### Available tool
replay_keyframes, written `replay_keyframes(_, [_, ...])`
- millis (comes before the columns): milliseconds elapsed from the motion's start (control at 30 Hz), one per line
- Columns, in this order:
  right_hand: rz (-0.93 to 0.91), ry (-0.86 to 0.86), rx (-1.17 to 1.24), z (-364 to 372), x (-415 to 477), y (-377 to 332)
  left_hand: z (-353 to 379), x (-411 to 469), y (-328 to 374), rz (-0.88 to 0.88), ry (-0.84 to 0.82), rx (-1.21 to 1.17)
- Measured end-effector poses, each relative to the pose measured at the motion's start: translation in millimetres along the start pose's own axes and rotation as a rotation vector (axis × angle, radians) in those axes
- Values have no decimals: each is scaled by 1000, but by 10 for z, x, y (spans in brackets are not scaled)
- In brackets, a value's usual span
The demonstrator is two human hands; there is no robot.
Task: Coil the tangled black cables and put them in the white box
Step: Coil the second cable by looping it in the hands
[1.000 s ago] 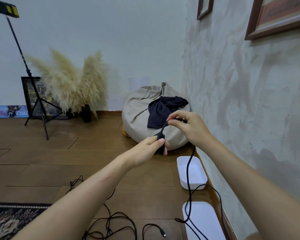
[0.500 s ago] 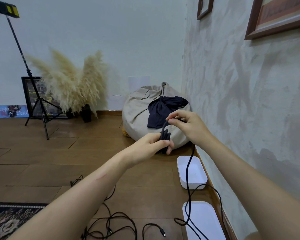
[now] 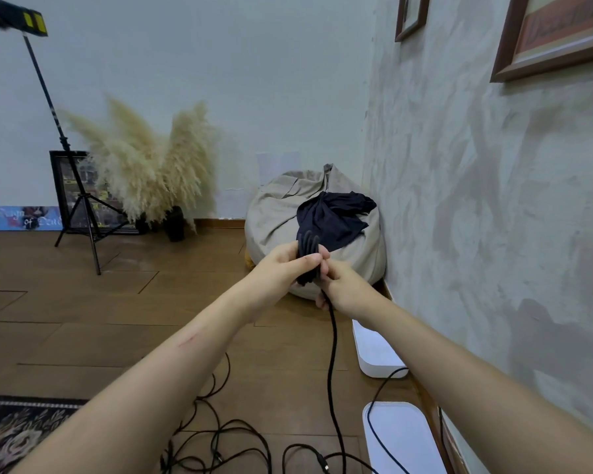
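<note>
My left hand [image 3: 288, 265] grips a small bundle of coiled black cable [image 3: 308, 248] held up in front of me. My right hand [image 3: 343, 285] is right beside it, below the bundle, with the cable's loose run [image 3: 332, 350] passing through its fingers and hanging to the floor. More tangled black cables [image 3: 220, 439] lie on the wooden floor between my arms. A white box [image 3: 374, 354] stands open by the right wall, and a second white piece [image 3: 401, 436], box or lid, lies nearer me with a cable across it.
A beige beanbag [image 3: 281, 213] with a dark cloth [image 3: 332, 217] on it fills the corner. Pampas grass in a vase [image 3: 151, 165], a tripod stand [image 3: 79, 200] and a framed picture stand at the back left. A patterned rug [image 3: 18, 432] edges the lower left.
My right hand has dropped from above the bundle to just below it, against my left hand. The bundle in my left hand has risen and gained another loop.
</note>
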State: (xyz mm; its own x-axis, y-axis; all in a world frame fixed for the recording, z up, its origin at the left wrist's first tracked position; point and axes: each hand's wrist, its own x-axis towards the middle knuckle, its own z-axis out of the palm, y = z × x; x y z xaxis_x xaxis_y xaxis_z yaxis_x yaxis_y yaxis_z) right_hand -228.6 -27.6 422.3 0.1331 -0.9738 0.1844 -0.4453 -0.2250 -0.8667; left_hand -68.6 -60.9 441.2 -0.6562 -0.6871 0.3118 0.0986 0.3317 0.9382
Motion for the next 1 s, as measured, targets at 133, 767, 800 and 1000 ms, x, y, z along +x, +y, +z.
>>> replay_keyframes(133, [109, -18, 100, 82, 18, 7, -6, 59, -58, -31, 122, -67])
replay_keyframes(767, [284, -281, -241, -58, 26, -21, 18, 185, -609, -68, 449, 426])
replay_keyframes(800, [298, -280, -261, -94, 26, -20, 10, 184, -637, -71, 449, 454])
replay_keyframes(1000, [-10, -136, -778, -192, 72, -15, -9, 180, -687, -75, 330, 431])
